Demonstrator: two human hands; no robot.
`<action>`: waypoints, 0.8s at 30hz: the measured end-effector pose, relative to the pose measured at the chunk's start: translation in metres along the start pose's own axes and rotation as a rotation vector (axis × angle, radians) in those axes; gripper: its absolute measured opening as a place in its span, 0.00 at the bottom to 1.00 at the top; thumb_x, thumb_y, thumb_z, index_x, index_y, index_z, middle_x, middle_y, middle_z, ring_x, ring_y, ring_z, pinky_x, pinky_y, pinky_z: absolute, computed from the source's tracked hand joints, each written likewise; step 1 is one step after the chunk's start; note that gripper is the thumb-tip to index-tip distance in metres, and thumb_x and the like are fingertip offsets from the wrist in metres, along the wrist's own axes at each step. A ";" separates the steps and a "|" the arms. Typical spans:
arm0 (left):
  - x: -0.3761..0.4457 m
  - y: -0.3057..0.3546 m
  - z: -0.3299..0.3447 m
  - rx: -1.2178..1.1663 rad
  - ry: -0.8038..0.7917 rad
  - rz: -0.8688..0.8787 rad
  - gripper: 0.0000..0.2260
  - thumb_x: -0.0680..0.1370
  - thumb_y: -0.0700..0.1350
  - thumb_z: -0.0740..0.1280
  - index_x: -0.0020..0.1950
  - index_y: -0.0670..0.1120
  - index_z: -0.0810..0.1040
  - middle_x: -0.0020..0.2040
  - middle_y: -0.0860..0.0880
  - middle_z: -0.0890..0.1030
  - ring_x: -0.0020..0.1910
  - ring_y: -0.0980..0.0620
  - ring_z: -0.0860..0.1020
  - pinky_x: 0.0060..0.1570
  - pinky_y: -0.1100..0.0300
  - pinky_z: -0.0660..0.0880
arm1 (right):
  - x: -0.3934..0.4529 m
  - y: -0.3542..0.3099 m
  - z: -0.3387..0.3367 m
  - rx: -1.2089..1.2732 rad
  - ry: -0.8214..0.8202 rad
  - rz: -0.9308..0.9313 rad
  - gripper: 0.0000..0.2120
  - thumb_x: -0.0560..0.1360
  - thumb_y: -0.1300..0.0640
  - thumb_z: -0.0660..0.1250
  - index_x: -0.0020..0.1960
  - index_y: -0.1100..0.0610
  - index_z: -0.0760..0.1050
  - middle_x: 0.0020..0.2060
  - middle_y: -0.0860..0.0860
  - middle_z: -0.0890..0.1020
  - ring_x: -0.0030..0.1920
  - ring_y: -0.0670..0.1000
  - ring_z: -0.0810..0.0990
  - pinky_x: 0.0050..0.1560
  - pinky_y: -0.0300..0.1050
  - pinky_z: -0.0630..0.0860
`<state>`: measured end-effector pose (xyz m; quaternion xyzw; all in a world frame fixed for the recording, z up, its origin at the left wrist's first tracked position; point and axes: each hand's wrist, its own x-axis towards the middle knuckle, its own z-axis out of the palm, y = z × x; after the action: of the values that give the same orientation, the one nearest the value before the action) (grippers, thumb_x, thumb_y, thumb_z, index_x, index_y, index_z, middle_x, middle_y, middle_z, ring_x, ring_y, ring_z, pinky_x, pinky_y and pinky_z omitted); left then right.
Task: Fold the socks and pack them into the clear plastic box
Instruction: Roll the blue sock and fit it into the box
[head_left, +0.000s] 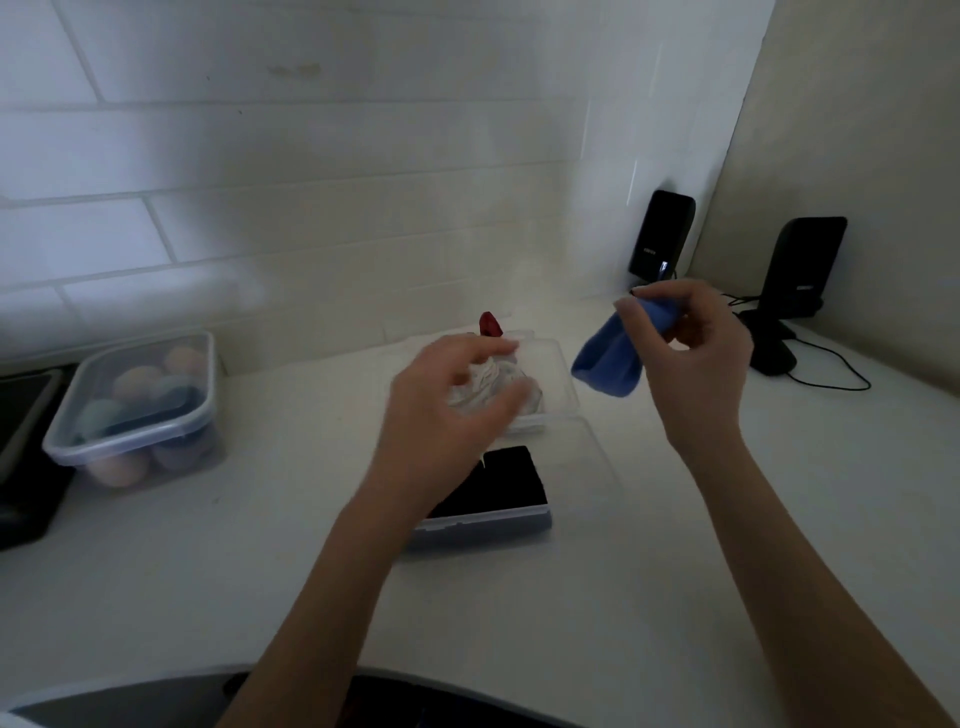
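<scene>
My right hand (693, 353) holds a blue sock (610, 361) pinched at its top, hanging in the air to the right of a clear plastic box (563, 387). My left hand (449, 405) hovers over that box with fingers spread, above a white patterned sock (493, 387) lying in it; whether it touches the sock I cannot tell. A red sock (489, 323) sticks up behind the box. A second clear box (488, 522) nearer to me holds a dark folded item (511, 480) and is partly hidden by my left forearm.
At the left stands a lidded clear container (137, 410) full of rolled socks in several colours, with a dark object (21, 457) beside it. Two black devices (662, 234) (795, 291) with cables occupy the back right corner. A tiled wall runs behind the white counter (597, 597).
</scene>
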<state>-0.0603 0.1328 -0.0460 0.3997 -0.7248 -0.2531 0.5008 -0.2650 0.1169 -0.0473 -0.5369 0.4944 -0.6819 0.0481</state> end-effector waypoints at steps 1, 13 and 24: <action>0.001 0.006 0.008 0.065 -0.086 -0.008 0.19 0.70 0.54 0.72 0.60 0.55 0.76 0.59 0.58 0.77 0.57 0.60 0.75 0.60 0.61 0.71 | -0.001 -0.006 -0.001 0.055 -0.003 -0.008 0.12 0.70 0.51 0.70 0.48 0.57 0.77 0.39 0.38 0.79 0.38 0.42 0.78 0.39 0.36 0.77; 0.028 0.003 0.057 0.032 -0.216 -0.061 0.11 0.73 0.48 0.71 0.34 0.46 0.73 0.28 0.53 0.74 0.27 0.60 0.73 0.31 0.72 0.68 | 0.002 -0.006 -0.008 0.623 -0.332 0.306 0.27 0.60 0.34 0.72 0.53 0.49 0.78 0.33 0.48 0.72 0.25 0.44 0.63 0.21 0.35 0.59; 0.039 -0.010 0.042 0.047 -0.025 -0.041 0.14 0.69 0.43 0.72 0.53 0.44 0.78 0.47 0.48 0.78 0.43 0.62 0.75 0.52 0.70 0.72 | 0.004 -0.006 0.003 -0.072 -0.758 0.197 0.18 0.73 0.74 0.63 0.62 0.68 0.73 0.56 0.51 0.78 0.54 0.43 0.76 0.52 0.32 0.72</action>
<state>-0.1031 0.0933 -0.0482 0.4230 -0.7284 -0.2515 0.4768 -0.2616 0.1160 -0.0404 -0.7020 0.5143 -0.4098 0.2735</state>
